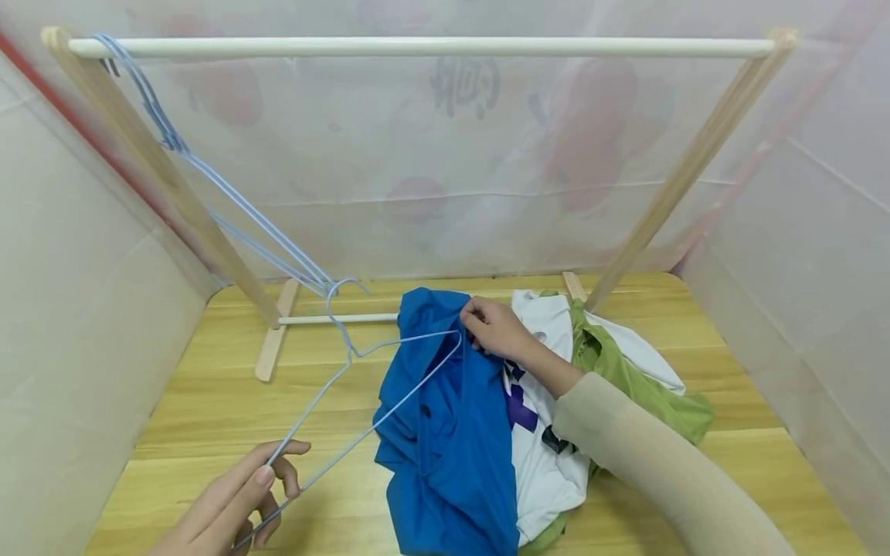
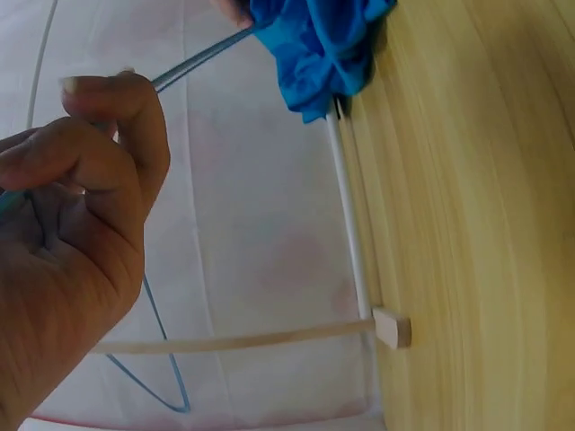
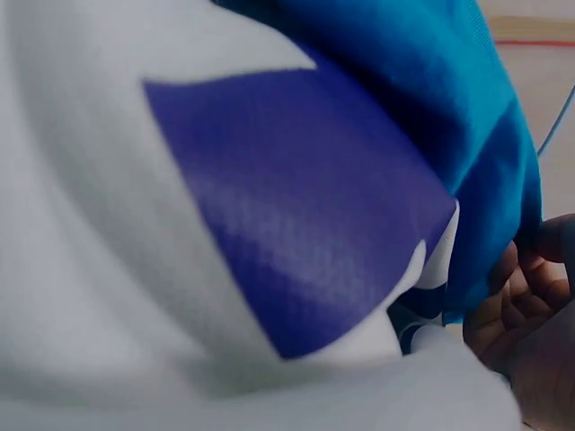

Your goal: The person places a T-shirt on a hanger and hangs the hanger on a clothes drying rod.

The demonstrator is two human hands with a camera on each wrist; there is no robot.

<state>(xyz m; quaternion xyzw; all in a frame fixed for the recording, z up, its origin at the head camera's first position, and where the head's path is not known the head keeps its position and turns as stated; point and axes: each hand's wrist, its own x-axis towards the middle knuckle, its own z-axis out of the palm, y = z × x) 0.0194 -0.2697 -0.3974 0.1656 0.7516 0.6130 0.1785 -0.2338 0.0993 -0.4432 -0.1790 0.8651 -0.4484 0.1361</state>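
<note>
My left hand [image 1: 243, 494] grips one end of a light blue wire hanger [image 1: 310, 407], its hook pointing away. The hanger's other end reaches over a blue garment [image 1: 452, 463], beside its opening. With curled fingers, my right hand [image 1: 497, 328] pinches the upper edge of that garment; the right wrist view shows the blue cloth [image 3: 503, 180] between thumb and fingers. In the left wrist view, the left hand [image 2: 90, 180] has its fingers curled about the wire, which runs up to the blue cloth [image 2: 328, 54]. Whether the hanger tip lies inside the garment is hard to tell.
A rack with a white top rail [image 1: 431, 48] and wooden legs stands at the back. More blue hangers [image 1: 243, 205] hang at its left end. Right of the blue garment lie a white garment [image 1: 545, 494] with purple print and a green garment [image 1: 626, 378]. Pale walls enclose the table.
</note>
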